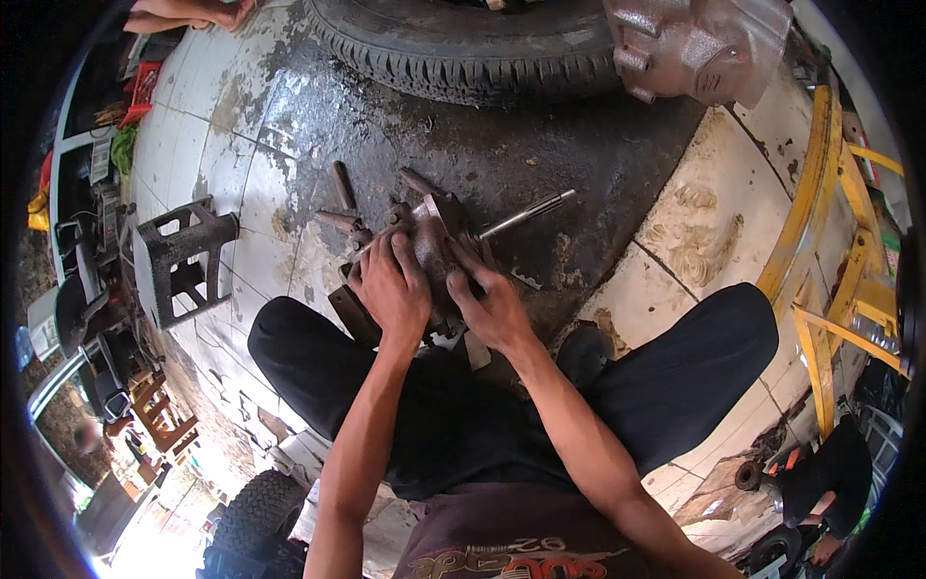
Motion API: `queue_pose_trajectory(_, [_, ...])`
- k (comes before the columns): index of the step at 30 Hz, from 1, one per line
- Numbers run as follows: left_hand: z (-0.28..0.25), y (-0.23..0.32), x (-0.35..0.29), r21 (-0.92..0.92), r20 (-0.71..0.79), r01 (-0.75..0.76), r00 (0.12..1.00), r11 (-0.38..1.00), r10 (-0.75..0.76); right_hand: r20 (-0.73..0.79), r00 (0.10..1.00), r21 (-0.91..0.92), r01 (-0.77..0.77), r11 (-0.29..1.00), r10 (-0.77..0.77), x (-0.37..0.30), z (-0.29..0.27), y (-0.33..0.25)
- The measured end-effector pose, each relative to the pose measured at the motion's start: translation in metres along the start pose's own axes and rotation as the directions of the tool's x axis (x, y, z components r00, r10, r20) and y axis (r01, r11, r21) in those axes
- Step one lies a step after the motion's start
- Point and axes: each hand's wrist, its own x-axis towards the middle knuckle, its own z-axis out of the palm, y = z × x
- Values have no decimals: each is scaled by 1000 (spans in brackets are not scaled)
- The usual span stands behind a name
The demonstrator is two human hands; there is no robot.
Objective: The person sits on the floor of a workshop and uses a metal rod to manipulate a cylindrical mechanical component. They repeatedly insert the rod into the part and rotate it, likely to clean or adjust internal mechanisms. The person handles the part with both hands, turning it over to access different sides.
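A greasy metal housing (436, 234), apparently a machine casting, sits on the dark mat between my bent legs. My left hand (394, 289) grips its near left side, fingers laid over the top. On the right, my right hand (490, 301) curls its fingers against the housing's side. A bright shaft with a grooved end (529, 213) points out to the upper right, just beyond my right fingers; whether it joins the housing is hidden. Dark bolt-like pieces (342, 183) stand out past the far left side. My palms hide the housing's near underside.
A large tyre (463, 69) lies at the far edge of the oily mat (617, 164). Another big casting (699, 48) is at far right. A yellow metal frame (820, 203) stands right, a black stool-like piece (188, 256) left. Another person's limbs (198, 12) show at top left.
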Motion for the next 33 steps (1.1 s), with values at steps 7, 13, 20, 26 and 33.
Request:
queue_pose_trajectory(7, [4,0,13,94,-3,-67,998,993,67,-22,998,199,-48,979,54,22,6,6])
queue_pose_trajectory(13, [1,5,6,94,31,-37,999,995,34,0,988,222,-149,964,153,31,11,8])
queue_pose_trajectory(20, [-6,13,10,45,107,-18,994,999,13,31,985,223,-170,960,167,43,6,0])
queue_pose_trajectory(26, [-7,11,11,33,64,-51,997,998,49,28,988,190,-157,969,155,39,7,2])
queue_pose_trajectory(33, [-10,16,12,72,103,-60,993,996,52,12,997,88,-79,993,79,30,2,-6])
